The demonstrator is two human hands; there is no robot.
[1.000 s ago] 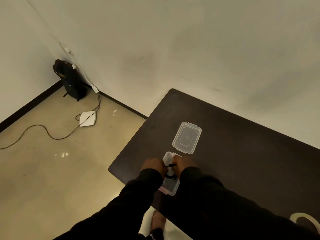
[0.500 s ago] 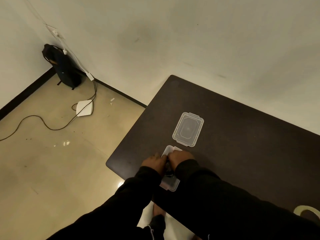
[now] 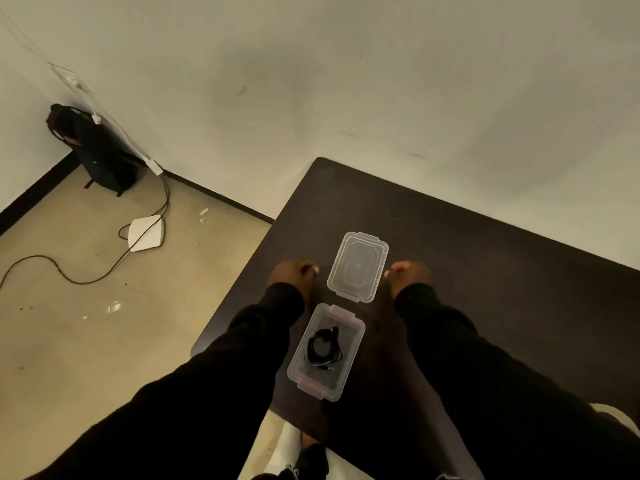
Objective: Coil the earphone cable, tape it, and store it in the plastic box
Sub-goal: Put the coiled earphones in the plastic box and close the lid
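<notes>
The coiled black earphone cable (image 3: pixel 323 348) lies inside the clear plastic box (image 3: pixel 356 337) on the dark table. The box stands uncovered near the table's front edge. Its clear lid (image 3: pixel 358 266) lies flat on the table just beyond it. My left hand (image 3: pixel 294 273) is to the left of the lid and my right hand (image 3: pixel 408 273) to its right, both close to its edges. Each hand is empty with curled fingers; whether they touch the lid is unclear.
The dark table (image 3: pixel 485 271) meets a pale wall. A tape roll (image 3: pixel 620 419) peeks out at the right edge behind my sleeve. On the floor to the left are a black bag (image 3: pixel 93 150), a white device (image 3: pixel 145 233) and trailing cables.
Both hands have left the box, with the coiled cable lying in it, and moved forward to either side of the lid. The camera view has shifted closer.
</notes>
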